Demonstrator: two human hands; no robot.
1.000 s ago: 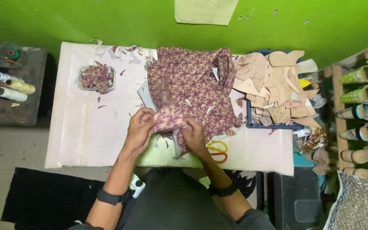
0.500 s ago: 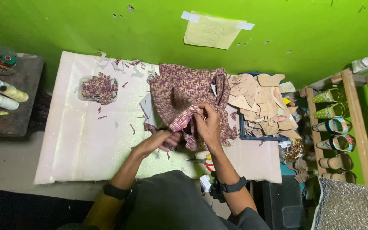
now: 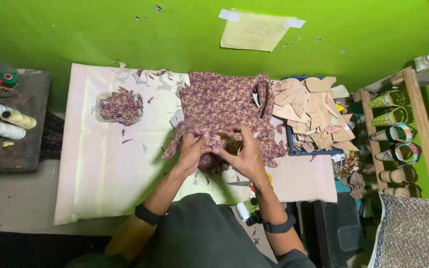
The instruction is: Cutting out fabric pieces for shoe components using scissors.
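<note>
At frame centre, the left hand and right hand meet on the patterned cloth. Both sets of fingers are clamped on its near edge, above the white bench.

Cloth: woven, maroon print, matt. Table cover: pale, faintly glittery sheet. Patterns: tan card, matt. Rack: bare wood. Wall: green, matt paint.
</note>
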